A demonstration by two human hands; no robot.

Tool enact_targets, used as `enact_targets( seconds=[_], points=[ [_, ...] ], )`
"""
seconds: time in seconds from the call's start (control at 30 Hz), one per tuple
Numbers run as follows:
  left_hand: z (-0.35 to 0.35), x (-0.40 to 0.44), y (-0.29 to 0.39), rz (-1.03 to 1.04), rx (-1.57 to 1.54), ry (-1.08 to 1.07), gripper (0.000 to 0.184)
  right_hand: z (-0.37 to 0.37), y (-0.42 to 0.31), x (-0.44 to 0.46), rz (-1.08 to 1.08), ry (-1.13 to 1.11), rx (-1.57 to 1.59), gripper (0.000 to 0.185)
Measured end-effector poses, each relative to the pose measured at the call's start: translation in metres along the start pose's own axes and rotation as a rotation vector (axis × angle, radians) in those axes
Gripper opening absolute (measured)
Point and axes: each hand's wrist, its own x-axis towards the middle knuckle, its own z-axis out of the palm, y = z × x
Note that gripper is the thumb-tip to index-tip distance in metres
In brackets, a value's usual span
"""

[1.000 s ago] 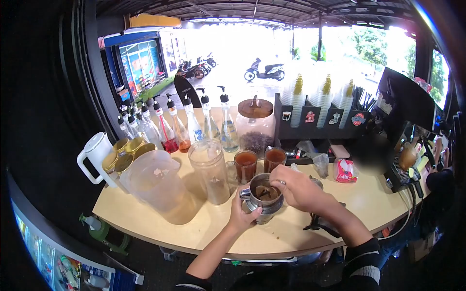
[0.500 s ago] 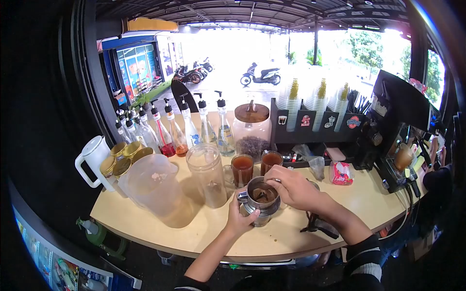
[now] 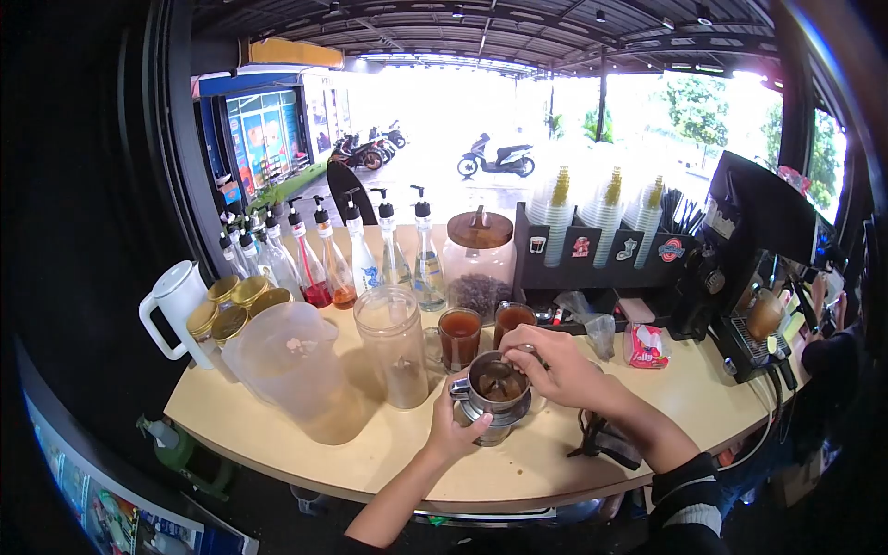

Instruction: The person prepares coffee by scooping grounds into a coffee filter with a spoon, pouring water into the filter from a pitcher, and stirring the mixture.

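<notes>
Round silver metal cup [image 3: 497, 392] sits at the frame's lower centre; the left hand [image 3: 453, 431] curls fingers and thumb against its side, while the right hand [image 3: 561, 366] pinches a small grey metal piece [image 3: 528, 349] over the rim.

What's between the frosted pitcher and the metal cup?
The head view shows a tall clear container between the frosted pitcher and the metal cup; the left hand grips the cup from that side.

View has tilted upward; more roof [image 3: 518, 35] shows
</notes>
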Motion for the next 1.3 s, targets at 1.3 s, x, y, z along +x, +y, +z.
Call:
enact_targets(
  seconds=[1.3],
  points=[
    [0.065, 0.016, 0.057, -0.112, 0.677, 0.47, 0.102, -0.019, 0.033, -0.003, -0.187, -0.23, 0.266, 0.009]
  ],
)
